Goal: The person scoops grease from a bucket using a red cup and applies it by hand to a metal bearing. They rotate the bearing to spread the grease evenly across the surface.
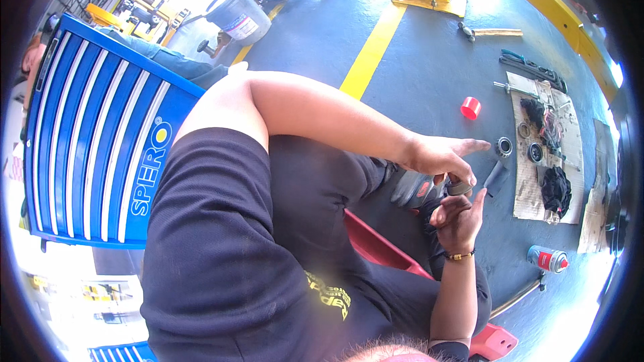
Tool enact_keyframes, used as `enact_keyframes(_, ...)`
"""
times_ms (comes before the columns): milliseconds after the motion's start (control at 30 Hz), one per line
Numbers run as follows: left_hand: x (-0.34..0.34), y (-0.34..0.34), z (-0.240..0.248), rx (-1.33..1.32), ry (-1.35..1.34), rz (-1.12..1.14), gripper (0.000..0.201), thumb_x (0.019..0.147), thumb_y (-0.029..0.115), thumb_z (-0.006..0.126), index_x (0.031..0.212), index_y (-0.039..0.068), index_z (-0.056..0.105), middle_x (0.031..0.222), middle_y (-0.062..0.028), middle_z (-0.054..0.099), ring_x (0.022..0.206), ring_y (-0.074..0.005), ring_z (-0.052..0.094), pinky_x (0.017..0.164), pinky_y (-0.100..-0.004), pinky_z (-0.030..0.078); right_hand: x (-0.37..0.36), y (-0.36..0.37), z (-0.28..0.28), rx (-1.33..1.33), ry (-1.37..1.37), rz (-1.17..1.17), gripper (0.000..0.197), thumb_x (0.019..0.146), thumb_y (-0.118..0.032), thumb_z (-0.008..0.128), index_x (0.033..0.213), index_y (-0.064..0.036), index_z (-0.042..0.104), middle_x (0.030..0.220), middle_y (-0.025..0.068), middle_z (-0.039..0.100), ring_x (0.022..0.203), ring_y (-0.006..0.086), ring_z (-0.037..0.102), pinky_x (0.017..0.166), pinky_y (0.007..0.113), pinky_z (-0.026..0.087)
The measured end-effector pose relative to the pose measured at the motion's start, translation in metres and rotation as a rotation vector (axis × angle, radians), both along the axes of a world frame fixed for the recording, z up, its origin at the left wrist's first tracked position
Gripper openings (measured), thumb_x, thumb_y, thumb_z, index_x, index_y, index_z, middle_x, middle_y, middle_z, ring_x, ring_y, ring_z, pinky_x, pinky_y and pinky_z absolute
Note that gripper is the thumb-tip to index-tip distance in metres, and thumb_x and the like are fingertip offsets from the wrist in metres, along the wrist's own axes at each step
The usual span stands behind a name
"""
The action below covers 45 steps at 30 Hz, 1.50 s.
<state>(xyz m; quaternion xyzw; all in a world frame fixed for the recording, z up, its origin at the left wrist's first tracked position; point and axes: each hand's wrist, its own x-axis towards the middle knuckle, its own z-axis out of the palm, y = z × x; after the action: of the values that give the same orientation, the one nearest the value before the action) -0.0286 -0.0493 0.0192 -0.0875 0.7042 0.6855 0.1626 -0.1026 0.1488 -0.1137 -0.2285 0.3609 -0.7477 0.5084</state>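
Note:
My left hand reaches in from the upper left, its index finger stretched out toward the floor parts. Its thumb and other fingers are closed on a small round metal ring, which looks like a bearing and is partly covered. My right hand, with a bracelet at the wrist, is cupped close beside the ring; its thumb stands apart from its bent fingers. Dark grime marks the right fingers. Beyond the hands, another metal ring and a dark flat strip lie on the blue floor.
Cardboard carries a round part, a black cloth and other parts. Nearby are a red cap, a hammer and a spray can. A blue tool cabinet and bucket stand left.

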Motion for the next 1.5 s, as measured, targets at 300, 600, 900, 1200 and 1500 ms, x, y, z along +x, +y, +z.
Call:
enact_keyframes(300, 0.001, 0.0, 0.009, 0.035, -0.006, -0.008, 0.098, 0.09, 0.024, 0.066, 0.161, 0.004, 0.001, 0.109, -0.0188, 0.067, 0.08, -0.0174, 0.065, 0.066, -0.029, 0.054, 0.031, -0.015, 0.01, 0.05, 0.476, -0.661, 0.065, 0.092, -0.033, 0.074, 0.142, -0.0037, 0.044, 0.123, 0.0158, 0.06, 0.098, 0.024, 0.064, 0.084, 0.033, 0.051)
enact_keyframes(600, 0.006, 0.0, 0.009, 0.039, -0.037, -0.052, 0.097, 0.091, 0.025, 0.066, 0.162, 0.003, 0.003, 0.101, -0.0152, 0.064, 0.075, -0.0169, 0.061, 0.067, -0.0298, 0.05, 0.015, -0.009, 0.011, -0.025, 1.456, -0.869, 0.065, 0.078, -0.003, 0.082, 0.135, -0.0056, 0.05, 0.126, 0.0189, 0.058, 0.109, 0.0307, 0.061, 0.091, 0.041, 0.051)
enact_keyframes(900, 0.002, -0.002, 0.004, 0.103, 0.002, -0.066, 0.096, 0.094, 0.024, 0.063, 0.162, 0.007, -0.001, 0.11, -0.0151, 0.066, 0.093, -0.0177, 0.061, 0.079, -0.0306, 0.049, 0.013, 0.008, -0.009, 0.164, -0.103, -0.014, 0.087, 0.099, -0.076, 0.026, 0.11, 0.0009, 0.064, 0.084, 0.0133, 0.068, 0.064, 0.0181, 0.064, 0.056, 0.028, 0.049)
enact_keyframes(1200, 0.002, 0.004, 0.016, 0.021, -0.032, -0.126, 0.096, 0.094, 0.026, 0.063, 0.162, 0.008, -0.002, 0.111, -0.0185, 0.067, 0.084, -0.017, 0.06, 0.074, -0.0312, 0.051, 0.039, -0.001, -0.005, 0.038, 0.679, -0.639, 0.079, 0.082, -0.01, 0.083, 0.145, -0.0044, 0.036, 0.125, 0.0133, 0.058, 0.114, 0.0239, 0.058, 0.095, 0.038, 0.048)
enact_keyframes(1500, 0.0, 0.002, 0.013, 0.0, -0.06, -0.101, 0.099, 0.092, 0.027, 0.066, 0.162, 0.005, -0.001, 0.113, -0.02, 0.067, 0.08, -0.0155, 0.06, 0.071, -0.0302, 0.052, 0.015, 0.001, 0.009, 0.047, 0.479, -0.293, 0.051, 0.093, -0.043, 0.067, 0.116, 0.0019, 0.059, 0.102, 0.0152, 0.067, 0.082, 0.027, 0.066, 0.077, 0.036, 0.053)
